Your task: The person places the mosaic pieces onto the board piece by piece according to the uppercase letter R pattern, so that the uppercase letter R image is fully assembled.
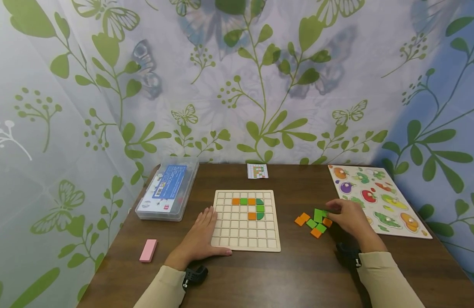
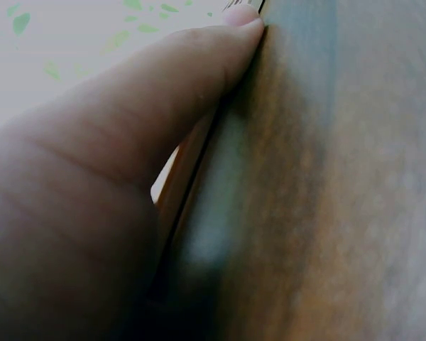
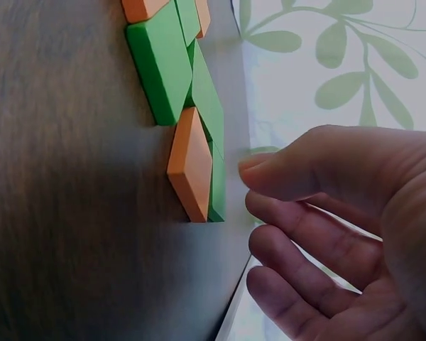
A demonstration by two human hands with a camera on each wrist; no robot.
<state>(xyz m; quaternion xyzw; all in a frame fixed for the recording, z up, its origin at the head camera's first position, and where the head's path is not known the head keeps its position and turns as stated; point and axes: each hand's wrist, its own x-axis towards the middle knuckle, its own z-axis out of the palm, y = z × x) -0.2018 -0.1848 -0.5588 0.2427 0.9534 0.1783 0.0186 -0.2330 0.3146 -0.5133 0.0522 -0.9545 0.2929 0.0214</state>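
Board (image 1: 244, 233): lay centrally, left edge meeting left hand (image 1: 200, 235).
Left grip: was wide, thumb spread.
Right hand (image 1: 350, 217): grip was narrow, beside tiles (image 1: 311, 223).
Room: surface (image 1: 288, 248) separated board from tiles.

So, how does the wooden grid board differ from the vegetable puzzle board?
The wooden grid board is ruled into pale squares; the vegetable puzzle board shows colourful vegetables. The puzzle board looks larger than the grid board. The grid board lies near mid-table; the puzzle board, towards the right. Both lie flat on the table.
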